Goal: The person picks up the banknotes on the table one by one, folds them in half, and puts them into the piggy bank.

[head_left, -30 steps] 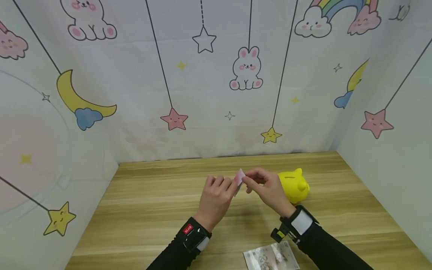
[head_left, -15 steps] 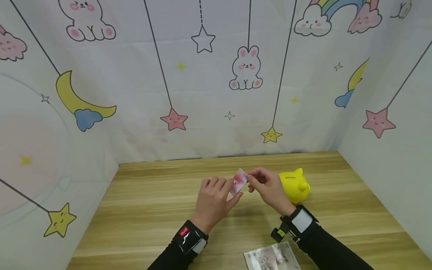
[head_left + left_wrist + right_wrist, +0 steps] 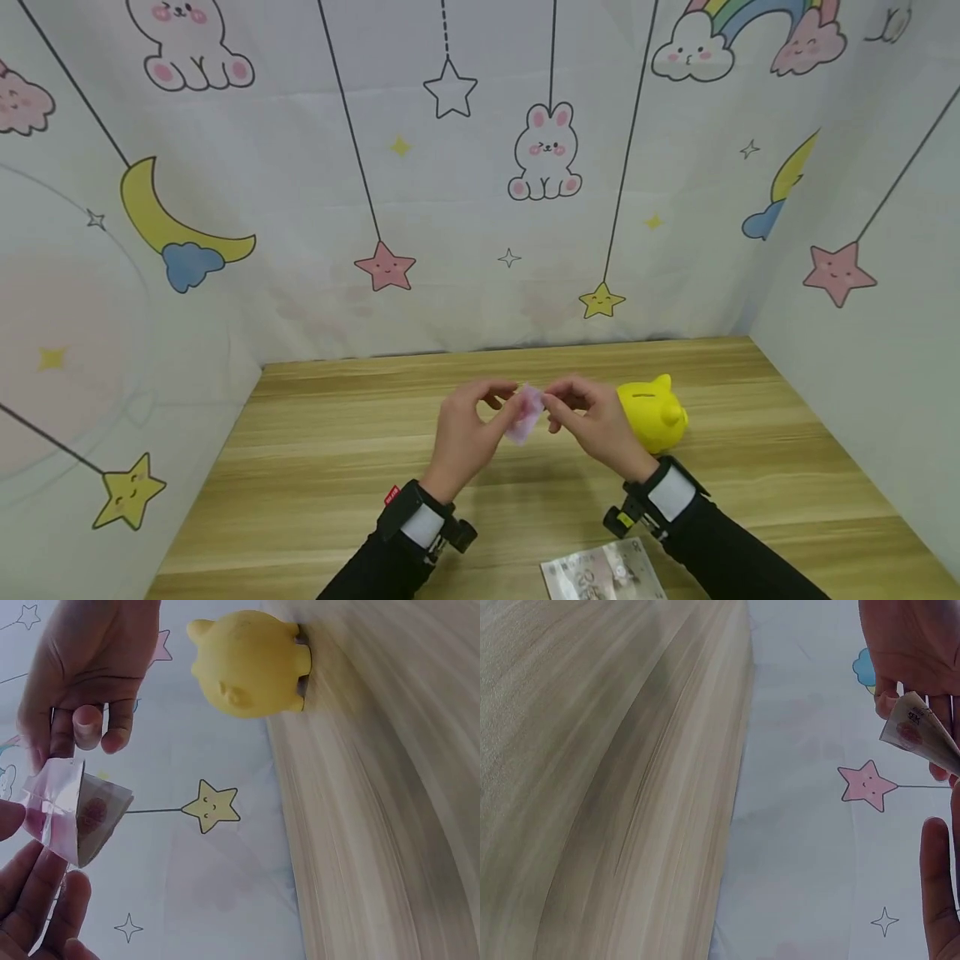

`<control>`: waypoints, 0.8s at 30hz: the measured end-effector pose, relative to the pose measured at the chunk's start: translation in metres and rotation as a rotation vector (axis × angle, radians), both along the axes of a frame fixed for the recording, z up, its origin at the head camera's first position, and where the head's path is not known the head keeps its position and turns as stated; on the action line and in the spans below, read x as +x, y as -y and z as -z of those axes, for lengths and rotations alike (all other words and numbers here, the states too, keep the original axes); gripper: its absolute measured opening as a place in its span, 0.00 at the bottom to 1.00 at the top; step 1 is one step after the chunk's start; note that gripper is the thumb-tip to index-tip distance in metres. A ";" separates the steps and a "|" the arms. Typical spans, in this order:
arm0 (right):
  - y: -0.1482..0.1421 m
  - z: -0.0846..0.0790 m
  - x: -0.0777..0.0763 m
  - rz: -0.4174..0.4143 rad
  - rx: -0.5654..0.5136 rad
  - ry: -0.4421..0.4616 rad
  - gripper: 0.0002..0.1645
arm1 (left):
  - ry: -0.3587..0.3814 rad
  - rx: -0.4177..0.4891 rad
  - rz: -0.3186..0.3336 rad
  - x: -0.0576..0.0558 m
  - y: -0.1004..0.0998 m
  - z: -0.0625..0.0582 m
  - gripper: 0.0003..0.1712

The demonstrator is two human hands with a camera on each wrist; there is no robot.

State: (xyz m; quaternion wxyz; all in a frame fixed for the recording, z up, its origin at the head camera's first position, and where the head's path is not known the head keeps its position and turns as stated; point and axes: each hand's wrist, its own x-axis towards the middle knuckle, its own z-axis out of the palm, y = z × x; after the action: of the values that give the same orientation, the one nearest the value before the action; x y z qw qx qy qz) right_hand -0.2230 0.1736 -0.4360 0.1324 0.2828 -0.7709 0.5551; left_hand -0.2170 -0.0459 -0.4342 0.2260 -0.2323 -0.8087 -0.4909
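A small pink folded banknote (image 3: 527, 414) is held up over the table between both hands. My left hand (image 3: 467, 429) pinches its left side between thumb and fingers. At its upper right edge, my right hand (image 3: 597, 423) pinches it with thumb and forefinger. In the left wrist view the folded banknote (image 3: 64, 812) stands partly unfolded, its layers spread apart at one end. Just behind the right hand is a yellow piggy bank (image 3: 654, 414), slot on top, its left part hidden by that hand.
Another banknote (image 3: 602, 572), marked 20, lies flat near the table's front edge, below the right wrist. The wood-grain table (image 3: 330, 467) is bounded by a printed cloth backdrop (image 3: 465, 200) behind and at both sides.
My left hand has turned over, its thumb now uppermost on the banknote and its wrist camera showing. The banknote has tilted with it. My right hand has barely moved.
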 end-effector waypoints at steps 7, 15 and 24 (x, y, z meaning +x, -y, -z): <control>0.003 -0.004 0.003 -0.013 0.012 0.005 0.06 | 0.062 0.077 0.056 0.001 -0.003 -0.007 0.07; 0.004 -0.002 0.002 -0.010 0.016 -0.010 0.05 | -0.021 0.071 0.052 0.003 -0.006 -0.006 0.03; 0.004 -0.006 0.003 -0.006 0.023 -0.034 0.05 | 0.081 0.150 0.107 0.004 -0.003 -0.004 0.04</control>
State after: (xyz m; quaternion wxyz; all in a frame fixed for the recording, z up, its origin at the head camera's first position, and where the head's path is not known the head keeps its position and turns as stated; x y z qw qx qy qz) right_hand -0.2201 0.1698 -0.4305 0.1405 0.2961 -0.7741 0.5415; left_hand -0.2127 -0.0432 -0.4298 0.1832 -0.2377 -0.7646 -0.5703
